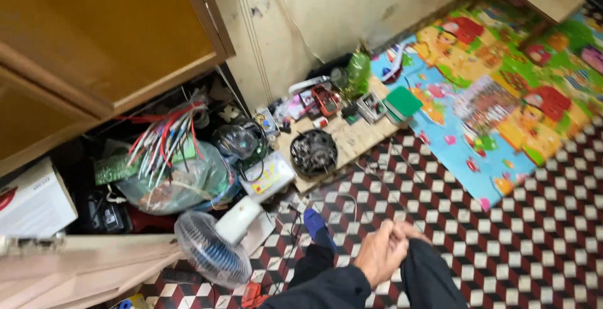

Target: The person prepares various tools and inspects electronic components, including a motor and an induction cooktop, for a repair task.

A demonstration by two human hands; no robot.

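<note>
— What do the hands hold?
— From my feed, the left hand (379, 254) and right hand (407, 232) are clasped together over the dark trouser knee (430, 265), fingers curled, holding nothing. A small fan (210, 249) lies on the checkered floor (534, 233) nearby.

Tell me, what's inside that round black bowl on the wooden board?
The round black bowl on the wooden board is filled nearly to the rim with a tangle of small grey metal parts. What lies beneath that top layer is covered, and the pieces are too small to identify.
</note>
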